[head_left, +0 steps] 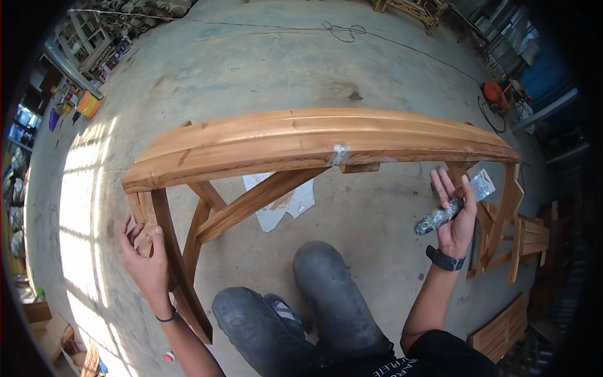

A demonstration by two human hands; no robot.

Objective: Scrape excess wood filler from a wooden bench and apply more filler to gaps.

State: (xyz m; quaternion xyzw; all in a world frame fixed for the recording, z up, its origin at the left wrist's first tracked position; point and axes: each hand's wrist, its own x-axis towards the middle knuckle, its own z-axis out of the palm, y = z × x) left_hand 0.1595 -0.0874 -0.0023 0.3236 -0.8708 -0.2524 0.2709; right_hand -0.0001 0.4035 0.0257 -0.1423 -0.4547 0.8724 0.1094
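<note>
Knife in the right hand (458, 229) could be slipping soon imo: the palm's facing up and the grip's looking pretty slack, so a tilt might be sending it down to ding the wooden bench (301, 138) mid-frame. That putty knife (433, 220) is lying across the palm, centre right, thumb crossing it. At mid-left, the left hand's (147, 267) fingers are curling round a tan piece (146, 239), can't tell what.

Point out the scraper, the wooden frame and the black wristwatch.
Scraper (440, 216): head view, on its handle.
Wooden frame (314, 143): head view, on its top boards.
Black wristwatch (448, 259): head view, on its strap.
</note>
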